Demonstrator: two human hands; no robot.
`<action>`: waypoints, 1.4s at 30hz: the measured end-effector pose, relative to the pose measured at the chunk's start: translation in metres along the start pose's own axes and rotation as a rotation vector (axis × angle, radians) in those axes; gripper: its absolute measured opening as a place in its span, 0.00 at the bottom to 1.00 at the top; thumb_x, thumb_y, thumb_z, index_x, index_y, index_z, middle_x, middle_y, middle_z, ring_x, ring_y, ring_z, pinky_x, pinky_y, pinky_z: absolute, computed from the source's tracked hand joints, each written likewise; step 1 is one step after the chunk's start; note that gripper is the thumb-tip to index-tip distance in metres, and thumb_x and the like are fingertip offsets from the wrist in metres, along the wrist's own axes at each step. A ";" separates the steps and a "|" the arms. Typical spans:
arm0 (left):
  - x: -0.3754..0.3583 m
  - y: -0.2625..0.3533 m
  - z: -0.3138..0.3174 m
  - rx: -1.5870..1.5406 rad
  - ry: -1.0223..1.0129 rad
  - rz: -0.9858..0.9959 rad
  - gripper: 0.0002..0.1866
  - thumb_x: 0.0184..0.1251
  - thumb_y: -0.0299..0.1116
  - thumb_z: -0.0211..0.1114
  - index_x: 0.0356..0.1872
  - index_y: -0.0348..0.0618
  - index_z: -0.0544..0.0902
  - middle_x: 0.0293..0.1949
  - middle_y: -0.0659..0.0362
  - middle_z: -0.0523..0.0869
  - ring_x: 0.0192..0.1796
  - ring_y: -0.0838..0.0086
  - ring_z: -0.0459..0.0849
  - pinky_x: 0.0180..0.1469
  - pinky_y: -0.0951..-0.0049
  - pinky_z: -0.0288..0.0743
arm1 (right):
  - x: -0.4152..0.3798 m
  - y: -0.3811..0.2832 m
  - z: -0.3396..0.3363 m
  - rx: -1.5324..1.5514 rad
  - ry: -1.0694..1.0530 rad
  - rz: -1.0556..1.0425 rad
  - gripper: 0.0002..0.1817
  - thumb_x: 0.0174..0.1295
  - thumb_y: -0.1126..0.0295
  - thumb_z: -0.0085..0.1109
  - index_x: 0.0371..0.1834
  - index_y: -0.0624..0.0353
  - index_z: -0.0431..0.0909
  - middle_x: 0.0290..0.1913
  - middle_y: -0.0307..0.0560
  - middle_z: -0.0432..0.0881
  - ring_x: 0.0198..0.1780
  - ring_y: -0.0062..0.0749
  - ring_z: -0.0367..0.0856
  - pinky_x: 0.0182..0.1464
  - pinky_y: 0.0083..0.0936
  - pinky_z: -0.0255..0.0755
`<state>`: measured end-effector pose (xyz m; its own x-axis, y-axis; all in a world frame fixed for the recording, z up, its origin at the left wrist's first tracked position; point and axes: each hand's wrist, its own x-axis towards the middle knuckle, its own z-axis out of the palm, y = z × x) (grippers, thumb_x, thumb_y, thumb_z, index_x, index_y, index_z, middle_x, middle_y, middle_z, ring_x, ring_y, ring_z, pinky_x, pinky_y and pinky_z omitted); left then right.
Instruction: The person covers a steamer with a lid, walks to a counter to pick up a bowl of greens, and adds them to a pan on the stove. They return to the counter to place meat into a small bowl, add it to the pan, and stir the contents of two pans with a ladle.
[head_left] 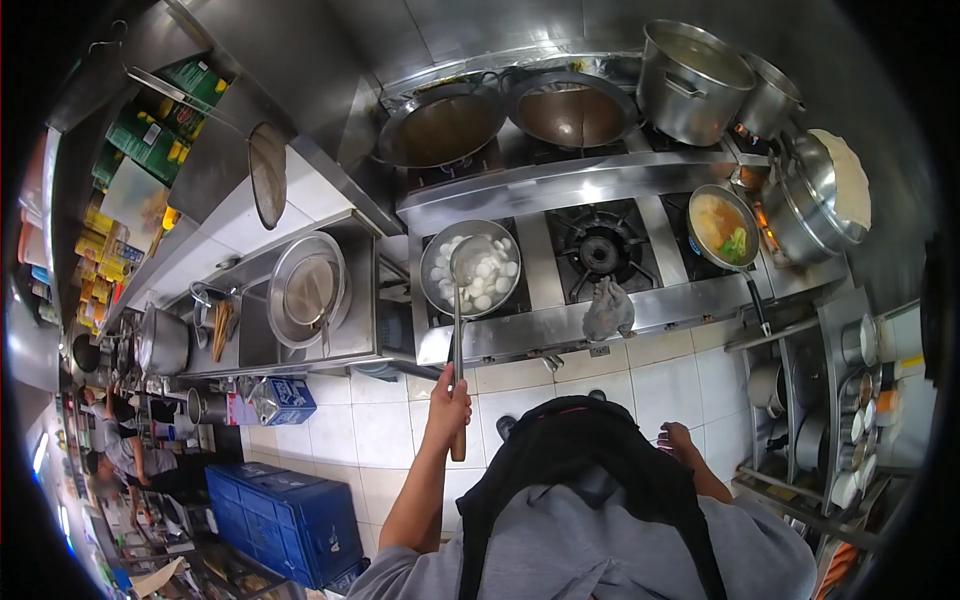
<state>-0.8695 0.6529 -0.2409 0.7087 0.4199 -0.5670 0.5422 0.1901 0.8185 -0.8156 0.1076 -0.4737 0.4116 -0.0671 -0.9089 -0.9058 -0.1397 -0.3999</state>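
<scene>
My left hand (449, 405) is closed round the wooden grip of a long-handled ladle (457, 330). The ladle's round metal head rests among white, rounded pieces (492, 282) in a wide metal pan (432, 288) on the left front burner. What the pieces are, I cannot make out. My right hand (677, 439) hangs low at my right side, apart from the stove, with its fingers loosely bent and nothing visible in them. A crumpled grey cloth (608, 310) lies on the stove's front edge, between the pan and my right hand.
A frying pan (722, 222) with broth and greens sits front right, its handle jutting out; flames show beside it. Two woks (440, 125) and tall pots (690, 90) stand behind. The sink (255, 320) holding a strainer is left. Blue crates (285, 520) stand on the floor.
</scene>
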 end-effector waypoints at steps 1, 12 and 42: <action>-0.002 -0.003 0.001 0.037 0.003 0.022 0.30 0.76 0.35 0.55 0.76 0.51 0.58 0.22 0.64 0.73 0.19 0.82 0.71 0.19 0.77 0.68 | 0.001 -0.002 0.001 0.004 0.002 0.000 0.12 0.63 0.55 0.57 0.41 0.49 0.74 0.34 0.43 0.77 0.33 0.35 0.78 0.37 0.38 0.77; 0.021 -0.041 -0.018 0.632 0.177 0.266 0.27 0.72 0.36 0.58 0.72 0.52 0.68 0.43 0.36 0.85 0.44 0.42 0.85 0.46 0.52 0.78 | -0.001 0.000 0.007 0.004 -0.034 -0.026 0.12 0.64 0.55 0.56 0.43 0.49 0.74 0.33 0.42 0.77 0.32 0.34 0.78 0.36 0.38 0.76; 0.004 0.015 0.010 -0.138 -0.032 -0.043 0.25 0.77 0.36 0.52 0.71 0.48 0.60 0.25 0.63 0.72 0.20 0.81 0.69 0.21 0.77 0.68 | 0.000 0.002 0.002 -0.021 -0.028 -0.004 0.13 0.64 0.55 0.57 0.43 0.50 0.74 0.34 0.43 0.77 0.33 0.35 0.78 0.36 0.39 0.76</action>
<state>-0.8538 0.6486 -0.2315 0.7013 0.3808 -0.6027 0.5068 0.3282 0.7971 -0.8176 0.1089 -0.4747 0.4124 -0.0386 -0.9102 -0.9016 -0.1605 -0.4017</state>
